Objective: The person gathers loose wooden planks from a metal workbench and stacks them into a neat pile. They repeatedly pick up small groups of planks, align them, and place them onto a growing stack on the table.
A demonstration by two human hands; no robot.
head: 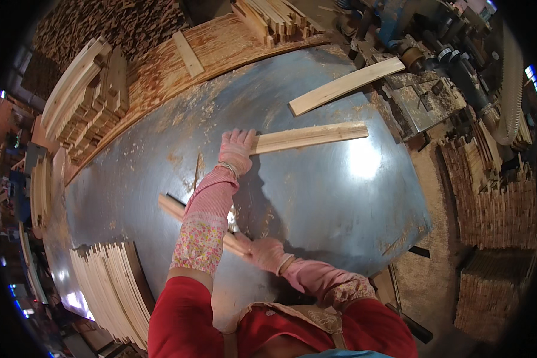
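Observation:
My left hand (236,151), in a pink work glove, grips the left end of a pale wooden board (311,136) that extends rightward over the metal tabletop (322,192). Its fingers cover that end of the board. Lower down and closer to my body, my right hand (268,256), also gloved, holds one end of a narrow wooden strip (171,206). This strip slants up and left, and my left forearm hides its middle. Beyond the first board, another loose board (347,86) lies at an angle with its far end by a machine.
A woodworking machine (423,100) with a hose stands at the far right. Stacked strips (109,291) lie at the near left. A plywood sheet (154,74) along the far edge bears piled boards (89,96) and more lumber (275,20). Bundled wood (496,210) stands on the right floor.

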